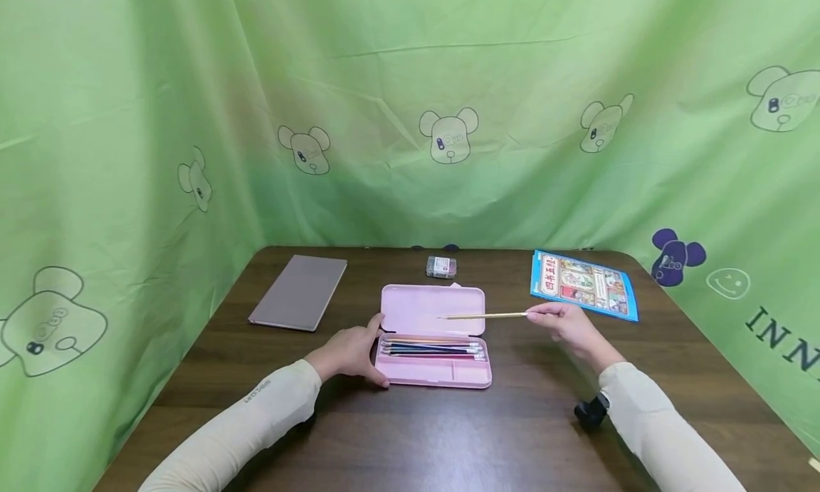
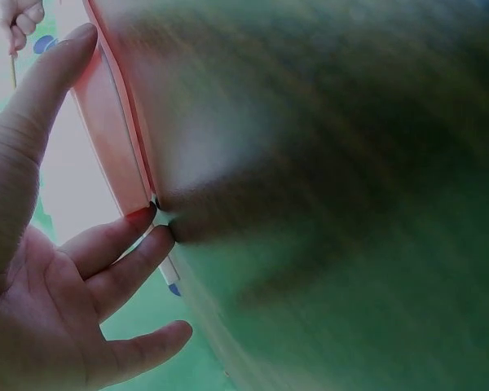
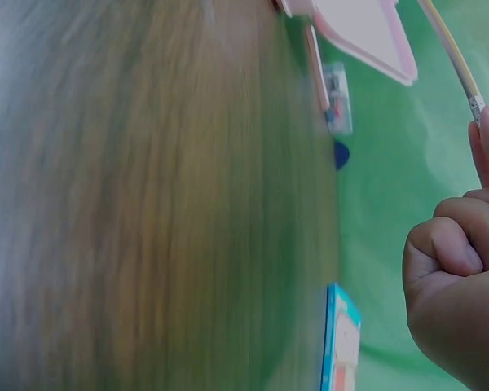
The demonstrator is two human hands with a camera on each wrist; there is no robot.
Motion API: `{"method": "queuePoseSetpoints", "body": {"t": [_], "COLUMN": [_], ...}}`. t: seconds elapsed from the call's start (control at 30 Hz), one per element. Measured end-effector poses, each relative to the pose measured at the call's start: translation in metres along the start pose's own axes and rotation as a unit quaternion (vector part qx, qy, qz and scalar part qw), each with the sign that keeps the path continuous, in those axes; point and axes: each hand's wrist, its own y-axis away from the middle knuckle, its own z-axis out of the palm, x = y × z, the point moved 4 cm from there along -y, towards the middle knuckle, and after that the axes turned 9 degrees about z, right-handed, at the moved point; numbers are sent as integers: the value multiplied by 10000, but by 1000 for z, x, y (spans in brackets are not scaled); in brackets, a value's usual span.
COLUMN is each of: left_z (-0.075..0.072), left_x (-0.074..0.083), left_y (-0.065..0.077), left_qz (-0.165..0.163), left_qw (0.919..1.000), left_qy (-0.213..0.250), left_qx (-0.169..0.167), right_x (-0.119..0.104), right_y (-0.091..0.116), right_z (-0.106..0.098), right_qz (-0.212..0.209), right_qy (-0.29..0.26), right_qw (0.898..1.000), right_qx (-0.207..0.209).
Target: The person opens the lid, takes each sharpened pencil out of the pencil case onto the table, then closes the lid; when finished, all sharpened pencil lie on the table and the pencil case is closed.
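A pink pencil case (image 1: 470, 373) lies open on the table, its lid (image 1: 433, 300) tilted back. Several pencils (image 1: 432, 349) lie side by side in its rear compartment; the front part holds a short divider. My left hand (image 1: 349, 352) holds the case's left end, thumb at the near corner and fingers toward the hinge. With thumb and forefinger, my right hand (image 1: 566, 328) pinches a gold-coloured pencil (image 1: 490, 315) by its ferrule end. That pencil is level above the case, in front of the lid, its tip pointing left. The right wrist view shows the other fingers (image 3: 456, 232) curled.
A grey notebook (image 1: 300, 292) lies at the back left. Behind the case sits a small clear box with a label (image 1: 442, 267). At the back right is a blue-edged picture book (image 1: 583, 284). Green printed cloth (image 1: 384, 65) hangs around the wooden table (image 1: 410, 442).
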Motion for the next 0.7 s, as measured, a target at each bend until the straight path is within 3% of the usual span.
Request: {"method": "queuePoseSetpoints", "body": {"t": [0.3,0.47,0.7], "left_z": [-2,-3,-4], "left_x": [0,2,3], "left_y": [0,2,3], "left_qz": [147,154,200], "left_qw": [9999,9998,9997], "left_qy": [-46,-55,-88], "left_qx": [49,58,103], "right_x": [5,10,20], "right_y": [19,25,31], "right_z": [-34,-47,-63], "right_qz": [136,73,251], "right_qy": [-230,-414,-254], "right_qw": [9994,9990,9993], "right_qx": [214,134,90]}}
